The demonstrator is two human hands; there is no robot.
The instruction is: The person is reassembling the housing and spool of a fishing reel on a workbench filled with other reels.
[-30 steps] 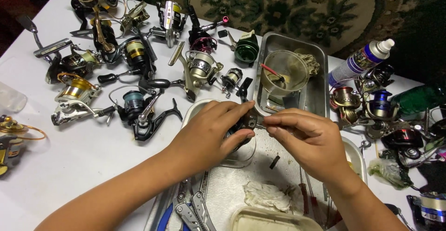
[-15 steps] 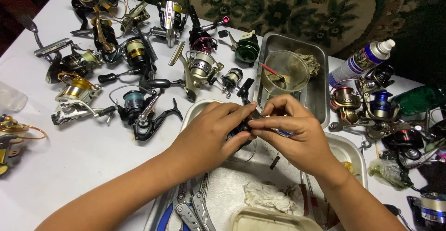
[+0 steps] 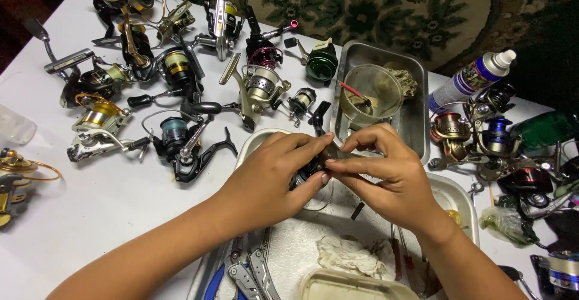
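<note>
On the far left of the white table [image 3: 90,215] lie spare reels: a gold one [image 3: 96,116], a black and teal one [image 3: 181,140], a silver one [image 3: 259,89] further in.

My left hand [image 3: 268,176] is curled around a small dark reel [image 3: 310,170], thumb and forefinger pinched at its top, over the near steel tray [image 3: 259,140]. My right hand [image 3: 386,170] meets it from the other side, fingertips pressed on the same reel; whether they grip a small part there I cannot tell, my fingers hide it.

I judge the reel hard and fairly weighty for its size, probably greasy and so slippery, with thin parts that would bend or drop out. The body is the safe place to grip, as my left hand does, leaving the fine pieces to fingertips.

Below my hands lie a crumpled rag [image 3: 353,258], folding pliers [image 3: 250,276] and a pale tub [image 3: 356,285]. Just behind my hands stands a second tray [image 3: 416,125] with a clear cup [image 3: 374,92], close enough to knock.

To the right stand a spray can [image 3: 473,76], more reels [image 3: 482,134] packed tightly, and a green bag [image 3: 506,224], crowding that side.
</note>
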